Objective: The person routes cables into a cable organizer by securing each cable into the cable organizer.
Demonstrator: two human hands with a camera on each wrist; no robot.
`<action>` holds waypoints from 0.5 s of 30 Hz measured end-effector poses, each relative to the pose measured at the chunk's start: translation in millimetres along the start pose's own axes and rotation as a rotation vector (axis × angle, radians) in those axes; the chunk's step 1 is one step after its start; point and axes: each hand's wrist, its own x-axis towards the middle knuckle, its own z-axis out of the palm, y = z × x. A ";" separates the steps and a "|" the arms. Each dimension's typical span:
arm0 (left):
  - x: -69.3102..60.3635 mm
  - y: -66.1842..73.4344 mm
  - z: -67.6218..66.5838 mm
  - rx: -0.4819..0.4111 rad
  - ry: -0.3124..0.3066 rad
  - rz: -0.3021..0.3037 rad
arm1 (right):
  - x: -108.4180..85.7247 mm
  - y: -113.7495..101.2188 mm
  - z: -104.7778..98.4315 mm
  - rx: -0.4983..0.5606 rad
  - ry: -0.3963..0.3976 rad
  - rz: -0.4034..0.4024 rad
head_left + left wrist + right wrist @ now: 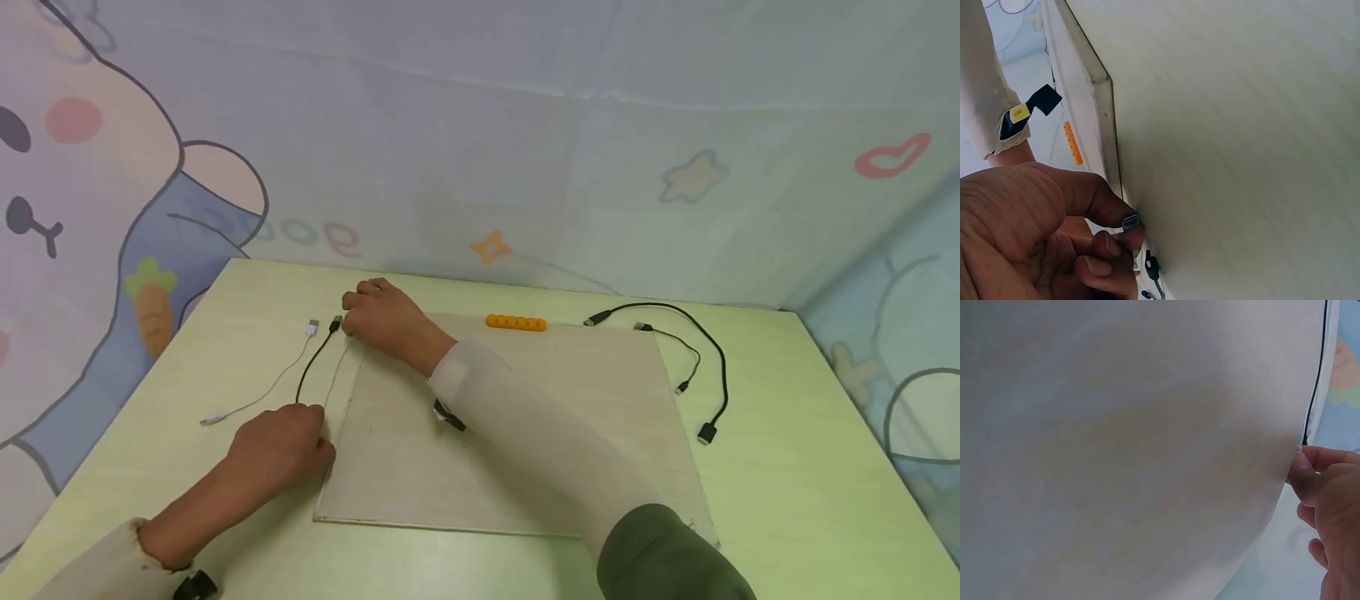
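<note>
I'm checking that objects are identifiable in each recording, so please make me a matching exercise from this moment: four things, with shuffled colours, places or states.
Things, from the head view:
1. Ridged strip
2. Leftmost cable
3. Rightmost cable
4. Left hand

Descriptions:
A. Black, right of the board
B. Pinching a small connector
C. White, left of the board
D. Orange, at the board's far edge

Pairs: 1-D, 2-C, 3-A, 4-B
</note>
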 end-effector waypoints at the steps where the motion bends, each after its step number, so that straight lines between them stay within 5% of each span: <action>1: 0.4 0.5 -0.4 -0.006 -0.010 -0.005 | 0.0 0.0 1.2 0.005 0.001 -0.003; 15: 4.7 -1.1 -11.1 -0.060 -0.118 -0.085 | -2.5 1.0 7.0 -0.124 0.150 -0.101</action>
